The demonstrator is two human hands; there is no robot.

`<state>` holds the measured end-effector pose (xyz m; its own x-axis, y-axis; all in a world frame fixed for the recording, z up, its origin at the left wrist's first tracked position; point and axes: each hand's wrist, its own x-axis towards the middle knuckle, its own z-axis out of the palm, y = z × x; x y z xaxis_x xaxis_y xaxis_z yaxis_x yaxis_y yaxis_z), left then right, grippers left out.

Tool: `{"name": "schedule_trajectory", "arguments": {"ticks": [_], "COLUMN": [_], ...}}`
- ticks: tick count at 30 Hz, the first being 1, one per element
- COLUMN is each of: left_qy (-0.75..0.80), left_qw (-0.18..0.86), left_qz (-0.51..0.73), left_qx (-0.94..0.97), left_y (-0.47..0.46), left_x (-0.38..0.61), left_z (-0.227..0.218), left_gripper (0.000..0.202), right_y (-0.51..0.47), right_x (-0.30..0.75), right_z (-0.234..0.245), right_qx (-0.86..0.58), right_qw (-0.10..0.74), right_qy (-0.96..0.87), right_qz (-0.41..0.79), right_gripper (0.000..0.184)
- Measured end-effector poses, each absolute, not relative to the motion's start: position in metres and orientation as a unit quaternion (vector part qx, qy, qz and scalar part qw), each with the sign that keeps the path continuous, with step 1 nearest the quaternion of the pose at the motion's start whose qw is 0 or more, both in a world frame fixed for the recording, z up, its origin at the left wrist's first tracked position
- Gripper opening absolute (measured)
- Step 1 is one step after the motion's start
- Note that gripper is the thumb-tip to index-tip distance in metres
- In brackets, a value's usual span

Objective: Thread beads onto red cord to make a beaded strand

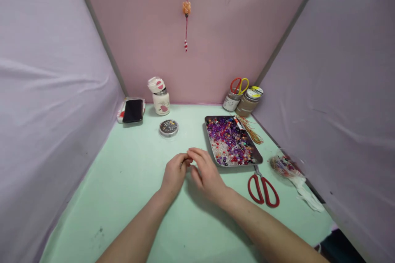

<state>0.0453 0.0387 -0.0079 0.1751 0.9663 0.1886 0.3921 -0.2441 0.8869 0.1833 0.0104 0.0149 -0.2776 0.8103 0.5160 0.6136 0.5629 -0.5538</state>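
My left hand (pixel 175 173) and my right hand (pixel 207 173) meet at the fingertips above the table, left of the bead tray. The left fingers are curled into a pinch. My right fingers are bent and pressed together over the left fingertips, with the right thumb a little below them. Whatever the fingers hold is too small or hidden to make out. The metal tray (pixel 259 160) to the right carries many purple, red, clear and dark beads. Red-handled scissors (pixel 263 191) lie at its near edge, their blades partly under the tray.
A round tin (pixel 168 128), a lidded white jar (pixel 161 100) and a phone (pixel 133 111) stand or lie at the back left. Two jars, one with scissors (pixel 235 88), stand back right. Cords (pixel 253 131) and a bag of beads (pixel 285 166) lie right. A beaded string (pixel 186 8) hangs behind.
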Motion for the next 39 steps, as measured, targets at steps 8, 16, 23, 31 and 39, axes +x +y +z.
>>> {"name": "schedule_trajectory", "arguments": {"ticks": [8,16,23,31,39], "left_qy": [0.525,0.492,0.486,0.480,0.500], "left_qw": [0.366,0.357,0.335,0.335,0.330], "left_qz": [0.389,0.324,0.312,0.338,0.376], "left_qx": [0.663,0.725,0.744,0.737,0.707], "left_y": [0.036,0.029,0.029,0.035,0.039], "left_x": [0.044,0.040,0.035,0.044,0.043], "left_z": [-0.008,-0.021,-0.019,-0.007,0.003], "left_gripper": [0.017,0.020,0.019,0.022,0.018], "right_y": [0.011,0.000,0.002,0.009,0.021], "right_x": [0.187,0.193,0.193,0.189,0.188], "right_z": [-0.018,-0.030,-0.025,-0.026,-0.022], "right_qx": [-0.448,-0.508,-0.509,-0.525,-0.489], "right_qw": [0.391,0.402,0.384,0.404,0.437], "right_qy": [-0.764,-0.718,-0.717,-0.701,-0.704], "right_qz": [0.250,0.254,0.281,0.265,0.273], "right_gripper": [0.056,0.056,0.051,0.035,0.031]}}
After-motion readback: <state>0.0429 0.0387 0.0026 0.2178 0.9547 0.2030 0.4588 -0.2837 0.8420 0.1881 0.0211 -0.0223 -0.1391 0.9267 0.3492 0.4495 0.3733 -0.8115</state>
